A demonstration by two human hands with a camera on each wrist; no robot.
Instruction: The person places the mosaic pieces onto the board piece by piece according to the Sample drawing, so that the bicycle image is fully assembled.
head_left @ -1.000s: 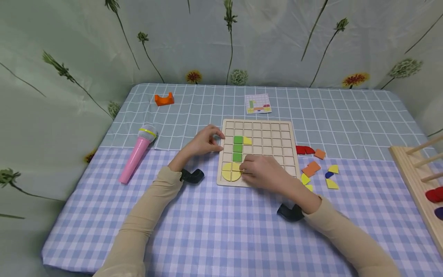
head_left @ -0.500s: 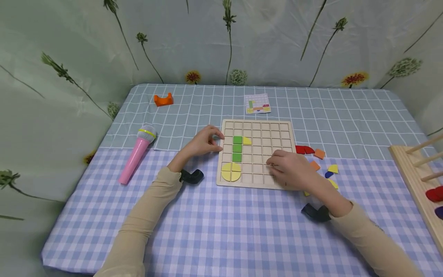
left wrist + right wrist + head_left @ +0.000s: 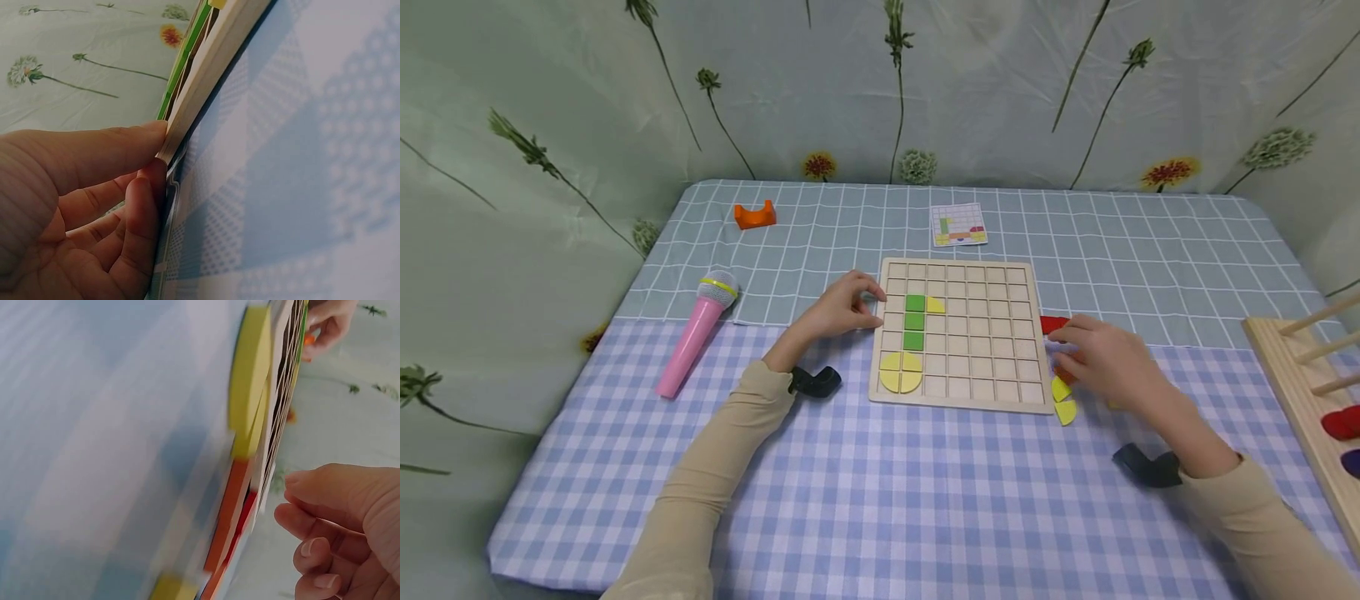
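Observation:
A wooden grid board (image 3: 977,333) lies flat mid-table, with green squares (image 3: 914,322), a yellow quarter-circle piece (image 3: 936,305) and a yellow circle of quarter pieces (image 3: 901,372) in its cells. My left hand (image 3: 844,307) holds the board's left edge; the left wrist view has its thumb (image 3: 119,150) right at the rim. Right of the board, my right hand (image 3: 1108,360) hovers over the loose pieces, its fingers loosely curled. Nothing shows between that thumb and index finger in the right wrist view. A red piece (image 3: 1052,325) and yellow quarters (image 3: 1065,412) show around it; others are hidden beneath.
A printed pattern card (image 3: 958,225) lies behind the board. At the left are a pink toy microphone (image 3: 696,333) and an orange curved block (image 3: 755,216). A wooden peg rack (image 3: 1292,400) with red and blue pieces stands at the right edge.
My right hand has left the yellow circle on the board and moved right, over the loose pieces beside it. My left hand has stayed at the board's left edge.

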